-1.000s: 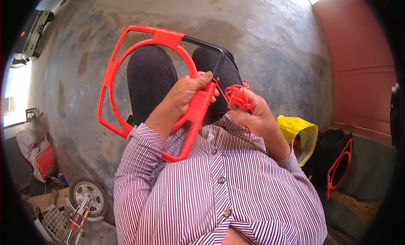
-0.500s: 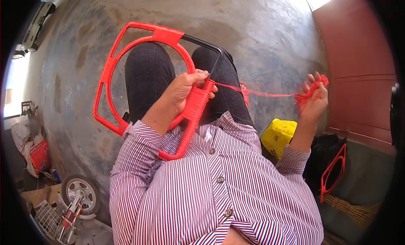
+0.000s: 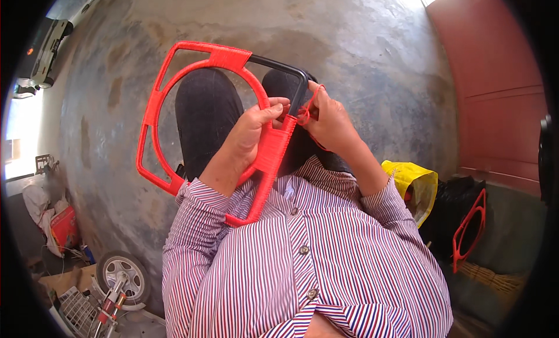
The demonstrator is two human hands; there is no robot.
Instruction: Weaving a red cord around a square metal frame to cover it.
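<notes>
A squarish frame (image 3: 273, 144) with a ring inside it rests across my lap. Red cord is wound closely over most of it, while its far right corner shows bare black tube (image 3: 300, 93). My left hand (image 3: 254, 124) is closed round the wrapped right side, thumb on top, fingers partly behind the frame. Beside the bare tube, my right hand (image 3: 333, 121) is closed on a loose bundle of red cord (image 3: 304, 112). A loop of that cord stands up by the corner. The right fingertips are partly hidden near the tube.
A yellow bag (image 3: 428, 189) and a black bag (image 3: 445, 207) stand at my right, with another red frame (image 3: 469, 230) against them. At lower left are a spoked wheel (image 3: 123, 277) and metal parts. A red panel (image 3: 495, 87) rises at the right; a vehicle (image 3: 49, 52) is at far left.
My right hand has come in from the far right to the frame's bare tube, bringing the cord bundle. The stretched strand is now slack. My left hand keeps its hold.
</notes>
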